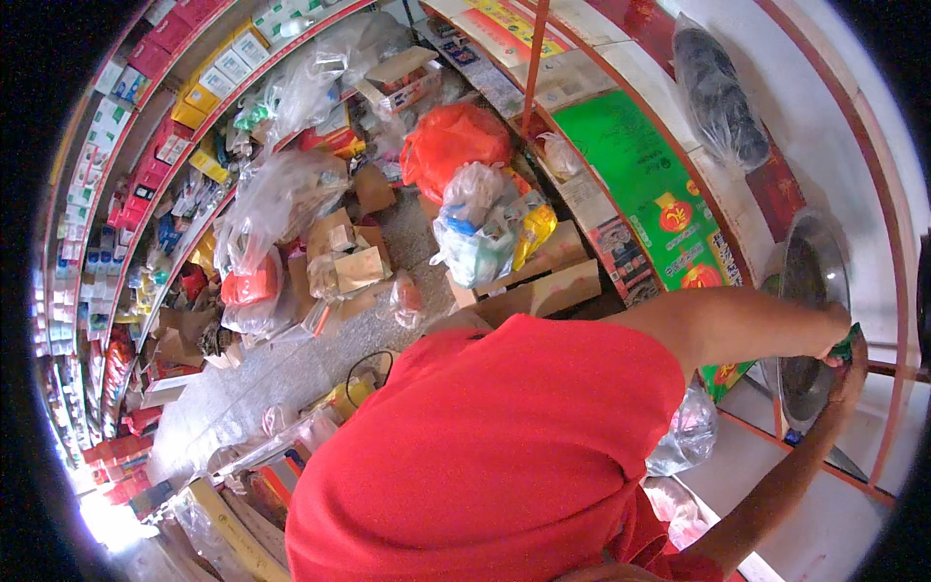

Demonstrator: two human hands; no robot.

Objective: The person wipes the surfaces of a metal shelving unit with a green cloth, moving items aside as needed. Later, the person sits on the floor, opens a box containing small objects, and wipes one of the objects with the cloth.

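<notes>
A person in a bright red short-sleeved shirt (495,456) fills the lower middle of the head view, from 5 to 7 o'clock; both bare arms stretch out toward 3 o'clock; there the left hand (840,330) and the right hand (853,373) meet, one just above the other, at the rim of a round shiny metal pan (810,291) that stands tilted on edge against the pale shelf board (853,145); the left hand is curled closed around a small dark green object (850,339), only a sliver of which shows between the hands; the right hand sits just below it, touching the pan's lower edge, and whether its fingers are spread or closed cannot be told.

At 1 o'clock a dark grey plastic bag (718,87) lies on the same shelf; just left of the pan, at 2 o'clock, a flat green printed carton (640,175) leans along the red metal shelf frame (533,58).

Toward 12 o'clock an orange-red plastic sack (451,141) rests on the floor among clear plastic bags and brown cardboard boxes (538,281); from 9 to 11 o'clock curved shelves (145,145) carry rows of small red, yellow and white packets; a patch of grey speckled floor (281,378) shows at 8 o'clock.
</notes>
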